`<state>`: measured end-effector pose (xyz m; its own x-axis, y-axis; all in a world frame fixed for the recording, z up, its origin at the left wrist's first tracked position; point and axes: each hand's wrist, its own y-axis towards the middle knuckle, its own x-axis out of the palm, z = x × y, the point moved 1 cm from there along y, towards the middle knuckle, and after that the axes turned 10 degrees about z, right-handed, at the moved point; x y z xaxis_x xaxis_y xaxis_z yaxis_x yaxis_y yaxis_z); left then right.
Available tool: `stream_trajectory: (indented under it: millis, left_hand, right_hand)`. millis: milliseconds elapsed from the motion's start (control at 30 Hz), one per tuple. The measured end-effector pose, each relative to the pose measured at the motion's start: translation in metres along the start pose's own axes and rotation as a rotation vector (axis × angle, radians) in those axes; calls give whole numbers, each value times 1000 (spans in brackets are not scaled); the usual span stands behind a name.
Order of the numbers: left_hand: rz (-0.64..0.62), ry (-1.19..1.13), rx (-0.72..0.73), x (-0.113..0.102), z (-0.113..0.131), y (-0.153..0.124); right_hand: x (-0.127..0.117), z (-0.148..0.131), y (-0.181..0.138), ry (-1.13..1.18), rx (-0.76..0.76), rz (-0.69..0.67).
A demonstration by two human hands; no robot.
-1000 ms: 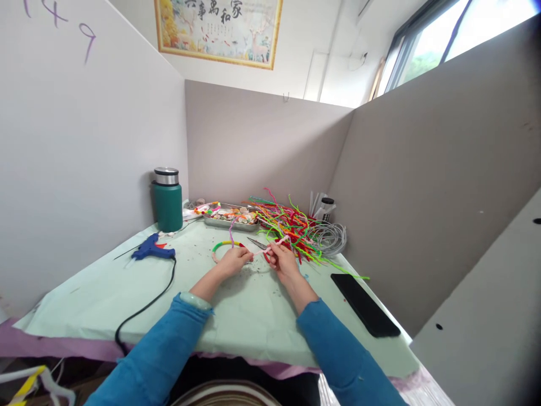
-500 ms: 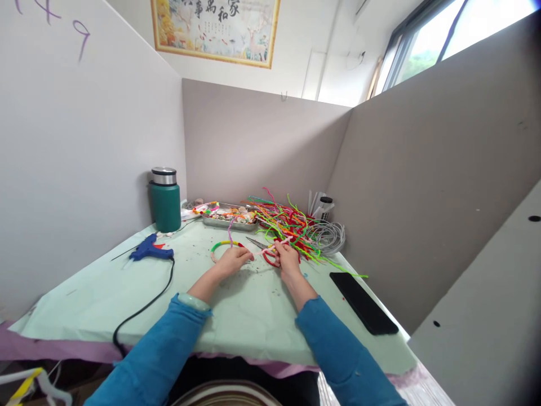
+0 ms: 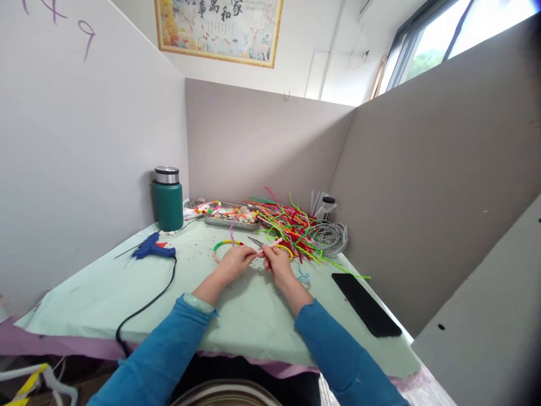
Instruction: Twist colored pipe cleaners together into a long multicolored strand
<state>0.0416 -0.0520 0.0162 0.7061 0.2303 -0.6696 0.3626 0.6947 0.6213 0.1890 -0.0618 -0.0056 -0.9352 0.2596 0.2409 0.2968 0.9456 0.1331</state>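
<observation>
My left hand (image 3: 236,264) pinches one part of a pale pink pipe cleaner (image 3: 277,242). Close beside it, my right hand (image 3: 276,264) has its fingers closed on the same strand, whose end sticks up past the knuckles. A hoop (image 3: 221,244) wrapped in green, yellow and red lies just behind my left hand, partly covered by it, with a purple pipe cleaner (image 3: 232,231) rising from it. Behind my right hand are scissors (image 3: 255,242), blades pointing left; the hand hides their middle. A light blue pipe cleaner (image 3: 303,276) rests right of that wrist.
A heap of coloured pipe cleaners (image 3: 291,223) and a grey coil (image 3: 332,237) are at the back right. Behind the hoop stands a metal tray (image 3: 232,224) of small pieces. To the left are a blue glue gun (image 3: 152,248) and green flask (image 3: 168,206); a black phone (image 3: 367,304) lies right.
My right hand has moved left, close to my left hand, and less of the pink pipe cleaner shows between them. The light blue strand now shows beside my right wrist. The view has shifted slightly.
</observation>
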Motion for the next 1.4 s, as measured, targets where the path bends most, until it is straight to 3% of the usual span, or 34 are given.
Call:
stream_trajectory:
  millis: [200, 400, 500, 700, 933, 1233, 1400]
  left_hand:
    - [-57, 57, -138, 2, 2, -1]
    - [-93, 13, -103, 0, 0, 0]
    - [-91, 103, -154, -1, 1, -1]
    - [-241, 103, -98, 1, 10, -3]
    - [-133, 155, -147, -5, 0, -4]
    - [-92, -134, -170, 2, -3, 1]
    - [-105, -182, -259, 3, -12, 5]
  right_hand:
    - [-5, 0, 5, 54, -24, 65]
    - [-4, -1, 4, 10, -28, 88]
    - [-2, 0, 3, -26, -46, 84]
    - [-9, 5, 10, -132, -122, 201]
    - [-10, -8, 5, 44, -69, 88]
    - [2, 2, -3, -59, -100, -73]
    - [-5, 1, 5, -198, -202, -44]
